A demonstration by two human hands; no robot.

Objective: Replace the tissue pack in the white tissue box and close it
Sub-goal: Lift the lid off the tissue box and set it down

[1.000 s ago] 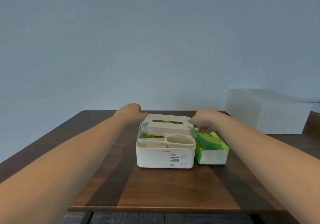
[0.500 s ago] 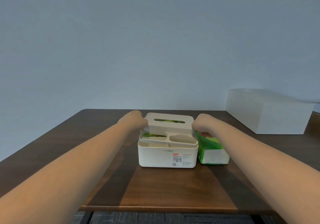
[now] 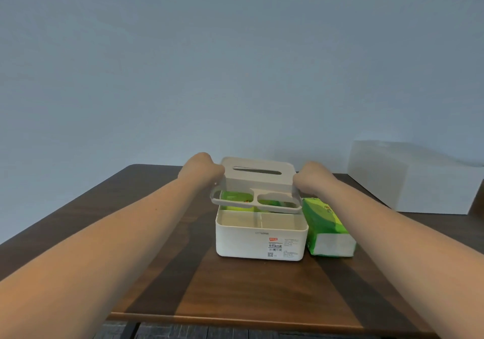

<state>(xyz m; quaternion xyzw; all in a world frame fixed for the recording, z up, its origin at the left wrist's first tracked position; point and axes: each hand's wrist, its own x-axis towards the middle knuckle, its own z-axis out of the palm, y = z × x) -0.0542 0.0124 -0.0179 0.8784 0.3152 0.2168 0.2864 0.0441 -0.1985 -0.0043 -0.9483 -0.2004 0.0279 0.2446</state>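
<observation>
— Two things flank the work: a green tissue pack lying just right of the white tissue box on the desk, and a large white box far right.

— And the grip?

— Left hand and right hand each clamp an end of the lid. Fingers are hidden.

— Changed since before?

— The lid has risen clear of the box; another green pack shows beneath.

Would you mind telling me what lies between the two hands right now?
In the head view, the box's lid spans the gap between the left hand and the right hand, both gripping its sides.
</observation>
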